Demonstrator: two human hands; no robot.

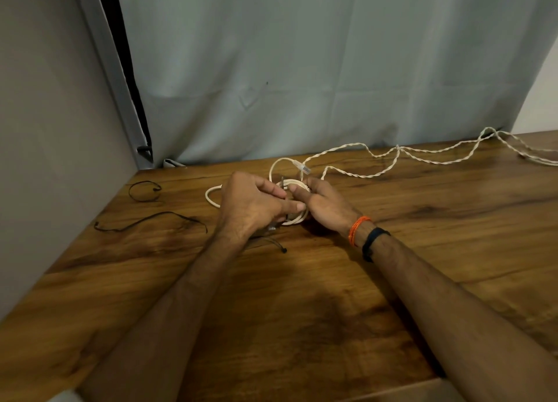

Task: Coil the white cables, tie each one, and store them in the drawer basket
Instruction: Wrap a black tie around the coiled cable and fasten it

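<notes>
1. One table (392, 281) of dark-grained wood fills the lower view; a grey curtain (302, 69) hangs behind its far edge, and a plain wall (45, 130) closes the left side.
2. Two bare forearms are stretched over the table to meet near its middle; an orange thread (357, 229) and a dark band (373, 243) are worn on the right wrist.
3. A twisted cable (422, 157) is spread loose over the far right of the table, well apart from the hands.
4. A white coil (294, 217) is held between the hands, just above or on the wood; which cannot be told; one loop (210, 198) sticks out left, and a clear plug (304, 168) rises behind.
5. The left hand (250, 205) is curled round the coil's left side; the right hand (323, 205) is curled round its right side, thumb on top.
6. Two black ties (145, 190) lie at the left, one looped, one (151, 219) stretched out; a third dark tie (279, 246) shows under the left wrist.
</notes>
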